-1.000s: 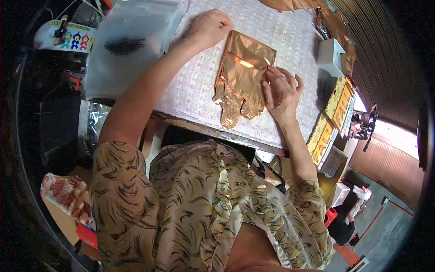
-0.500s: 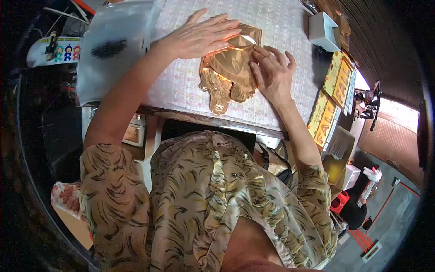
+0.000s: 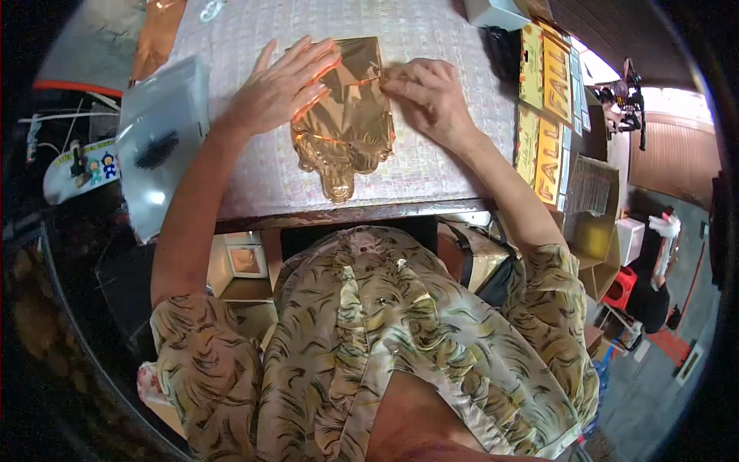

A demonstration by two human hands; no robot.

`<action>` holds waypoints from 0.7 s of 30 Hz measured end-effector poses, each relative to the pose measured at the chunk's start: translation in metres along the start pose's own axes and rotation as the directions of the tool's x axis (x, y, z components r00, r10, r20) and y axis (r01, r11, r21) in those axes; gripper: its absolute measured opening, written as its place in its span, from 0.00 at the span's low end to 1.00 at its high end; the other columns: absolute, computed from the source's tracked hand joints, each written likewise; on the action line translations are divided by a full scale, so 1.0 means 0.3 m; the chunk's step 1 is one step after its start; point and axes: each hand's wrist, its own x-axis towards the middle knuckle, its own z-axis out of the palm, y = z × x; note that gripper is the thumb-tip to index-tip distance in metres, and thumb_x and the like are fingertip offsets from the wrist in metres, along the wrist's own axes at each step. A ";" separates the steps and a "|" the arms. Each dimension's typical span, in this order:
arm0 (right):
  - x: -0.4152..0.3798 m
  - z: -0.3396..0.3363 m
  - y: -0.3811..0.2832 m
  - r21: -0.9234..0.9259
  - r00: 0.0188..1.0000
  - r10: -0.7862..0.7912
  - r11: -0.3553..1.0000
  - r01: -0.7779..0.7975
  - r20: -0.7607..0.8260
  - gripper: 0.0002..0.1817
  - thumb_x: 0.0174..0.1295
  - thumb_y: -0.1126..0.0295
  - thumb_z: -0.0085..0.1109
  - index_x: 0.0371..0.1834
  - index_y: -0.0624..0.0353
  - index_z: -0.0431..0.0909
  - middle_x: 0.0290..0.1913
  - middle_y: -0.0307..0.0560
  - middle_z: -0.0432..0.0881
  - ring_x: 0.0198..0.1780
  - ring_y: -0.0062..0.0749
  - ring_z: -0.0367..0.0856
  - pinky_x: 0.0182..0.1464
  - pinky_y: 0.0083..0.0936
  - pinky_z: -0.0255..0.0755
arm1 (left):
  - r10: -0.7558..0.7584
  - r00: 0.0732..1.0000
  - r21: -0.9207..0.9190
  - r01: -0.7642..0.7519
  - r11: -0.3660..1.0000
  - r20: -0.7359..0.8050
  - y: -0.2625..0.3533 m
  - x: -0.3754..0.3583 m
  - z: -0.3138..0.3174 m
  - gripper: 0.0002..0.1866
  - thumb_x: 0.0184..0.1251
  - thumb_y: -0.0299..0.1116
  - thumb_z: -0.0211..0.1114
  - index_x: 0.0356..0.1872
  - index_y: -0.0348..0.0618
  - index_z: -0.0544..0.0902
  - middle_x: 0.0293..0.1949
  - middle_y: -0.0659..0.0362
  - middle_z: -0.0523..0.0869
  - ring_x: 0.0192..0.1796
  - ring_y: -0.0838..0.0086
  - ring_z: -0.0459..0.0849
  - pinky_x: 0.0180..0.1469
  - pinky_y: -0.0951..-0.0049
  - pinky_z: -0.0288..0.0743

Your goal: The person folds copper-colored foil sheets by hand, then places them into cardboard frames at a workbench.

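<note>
A shiny copper-gold foil piece [image 3: 346, 115] lies folded on the table's pale patterned cloth [image 3: 262, 181], with a rounded, lobed lower edge. My left hand [image 3: 281, 92] rests along its left side, palm down, fingers spread and their tips on the foil. At the foil's upper right edge, my right hand [image 3: 427, 92] has its thumb and forefinger pinched on the edge, the other fingers curled.
Clear plastic bags [image 3: 162, 146] lie at the table's left edge. Yellow packs printed FALL [image 3: 548, 162] stand at the right, near a white box [image 3: 496, 11] and a cardboard box [image 3: 593, 208]. A person [image 3: 650, 296] is in the far right background.
The camera view has shifted. My left hand has moved down and toward the foil's left side. The foil lies straighter and flatter, and my right hand now pinches higher on its edge.
</note>
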 end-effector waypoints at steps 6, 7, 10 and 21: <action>0.005 -0.003 -0.005 -0.141 0.955 -0.251 0.952 0.273 0.158 0.21 0.55 0.70 0.73 0.55 0.44 0.90 0.59 0.31 0.86 0.64 0.33 0.80 0.67 0.39 0.67 | -0.019 1.000 0.024 0.018 1.000 0.020 0.001 0.001 0.001 0.29 0.86 0.50 0.45 0.84 0.64 0.59 0.86 0.68 0.55 0.87 0.63 0.51 0.84 0.38 0.36; 0.004 0.000 -0.001 -0.136 0.955 -0.254 0.952 0.276 0.156 0.21 0.55 0.70 0.73 0.55 0.44 0.90 0.59 0.31 0.86 0.64 0.33 0.80 0.67 0.39 0.67 | -0.012 1.000 0.022 0.012 1.000 -0.015 0.000 0.001 0.007 0.30 0.85 0.52 0.47 0.84 0.66 0.60 0.85 0.68 0.56 0.86 0.63 0.54 0.84 0.37 0.40; 0.000 0.003 0.004 -0.123 0.955 -0.246 0.956 0.268 0.167 0.20 0.57 0.69 0.72 0.54 0.44 0.90 0.57 0.30 0.87 0.62 0.32 0.80 0.68 0.40 0.67 | -0.018 0.996 -0.035 0.015 0.999 -0.087 0.002 0.006 0.002 0.31 0.82 0.52 0.54 0.82 0.66 0.63 0.84 0.66 0.60 0.85 0.62 0.57 0.83 0.39 0.46; -0.008 0.015 0.001 -0.086 0.966 -0.211 0.971 0.225 0.149 0.19 0.54 0.73 0.74 0.51 0.47 0.91 0.52 0.32 0.87 0.60 0.31 0.81 0.68 0.39 0.67 | 0.167 0.980 -0.205 -0.186 0.961 -0.107 -0.012 -0.217 -0.191 0.26 0.58 0.25 0.75 0.61 0.47 0.84 0.61 0.58 0.84 0.65 0.60 0.81 0.68 0.59 0.77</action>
